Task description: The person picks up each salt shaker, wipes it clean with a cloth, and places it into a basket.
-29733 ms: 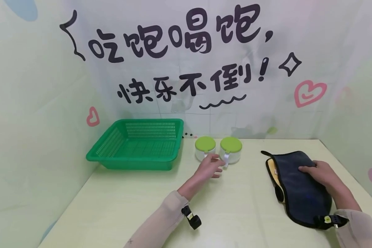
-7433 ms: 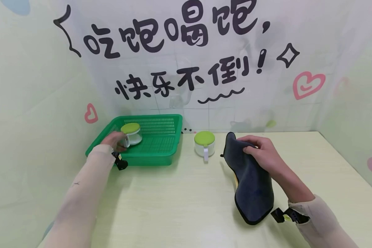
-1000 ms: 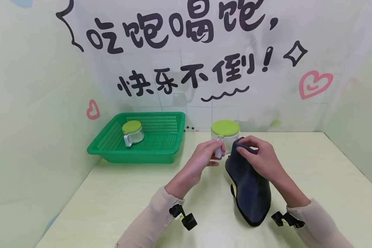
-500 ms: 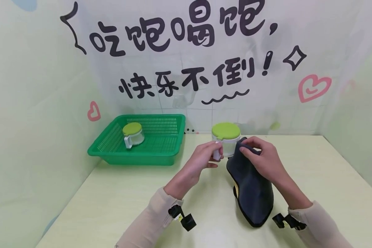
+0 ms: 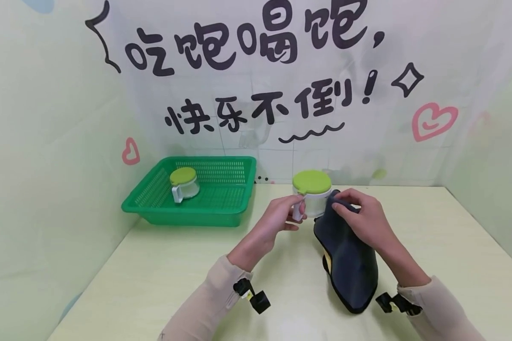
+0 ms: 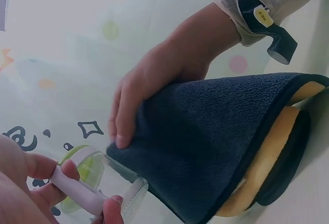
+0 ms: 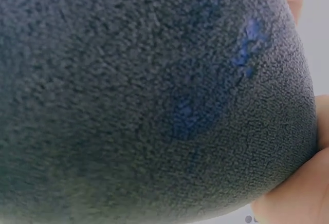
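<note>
A clear seasoning jar (image 5: 317,206) with a green lid (image 5: 311,182) stands out in front of me, upright. My left hand (image 5: 275,218) grips its white handle (image 6: 82,190), thumb and fingers bent round it. Against the jar's right side lies a dark blue-grey towel (image 5: 350,265), yellow underneath and edged in black. The upper end of this towel is pinched in my right hand (image 5: 364,218), while the rest hangs down toward the table. Towel pile (image 7: 154,90) fills most of the right wrist view. A second green-lidded jar (image 5: 189,188) sits inside the green basket (image 5: 187,218).
The basket stands at the back left of the pale wooden table (image 5: 187,284), near the side wall. A white printed curtain (image 5: 239,142) with large black lettering closes off the back, and pale walls flank both sides.
Earlier, both jars stood on the table; my left hand put one in the basket, let go, then took up the other. The towel came left to it. Over the last second, only slight shifts show.
</note>
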{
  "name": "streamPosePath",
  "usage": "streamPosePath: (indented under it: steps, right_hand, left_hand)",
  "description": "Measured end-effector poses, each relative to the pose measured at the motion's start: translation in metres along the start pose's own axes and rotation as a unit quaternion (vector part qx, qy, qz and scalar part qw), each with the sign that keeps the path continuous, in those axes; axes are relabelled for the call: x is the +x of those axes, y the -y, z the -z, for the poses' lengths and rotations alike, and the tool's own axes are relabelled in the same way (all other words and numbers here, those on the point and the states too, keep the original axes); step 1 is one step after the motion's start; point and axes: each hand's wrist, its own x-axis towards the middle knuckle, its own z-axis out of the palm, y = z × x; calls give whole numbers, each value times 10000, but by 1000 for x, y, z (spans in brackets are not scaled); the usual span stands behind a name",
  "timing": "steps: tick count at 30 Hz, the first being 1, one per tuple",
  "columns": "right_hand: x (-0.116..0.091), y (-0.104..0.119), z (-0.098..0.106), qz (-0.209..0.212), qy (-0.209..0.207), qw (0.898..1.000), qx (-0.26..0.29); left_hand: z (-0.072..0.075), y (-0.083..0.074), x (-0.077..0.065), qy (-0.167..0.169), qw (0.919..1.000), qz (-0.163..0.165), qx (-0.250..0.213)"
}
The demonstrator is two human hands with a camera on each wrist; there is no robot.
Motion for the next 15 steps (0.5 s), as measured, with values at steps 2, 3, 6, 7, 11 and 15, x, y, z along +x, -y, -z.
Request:
streamPosePath:
  steps: [2, 3, 6, 7, 11, 15]
  right_hand:
    - [1, -2, 0, -41, 73, 9999, -82]
    - [1, -2, 0, -51, 87, 9999, -117]
    - [2, -3, 0, -26, -21, 9999, -148]
    - [3, -3, 1, -15, -84, 9999, -140]
    - [3, -2, 4, -37, -194, 9997, -142]
    - [3, -6, 7, -164, 31, 9996, -243]
  left_hand:
    - [0, 0, 1, -24, 10000, 4, 8]
    - [1, 1, 1, -42, 10000, -5, 8]
    - [3, 2, 1, -91, 10000, -3, -4]
    - [3, 2, 1, -94, 10000, -5, -4]
    - [4, 1, 1, -36, 10000, 22, 47]
    - [2, -1, 1, 63, 9998, -9, 178]
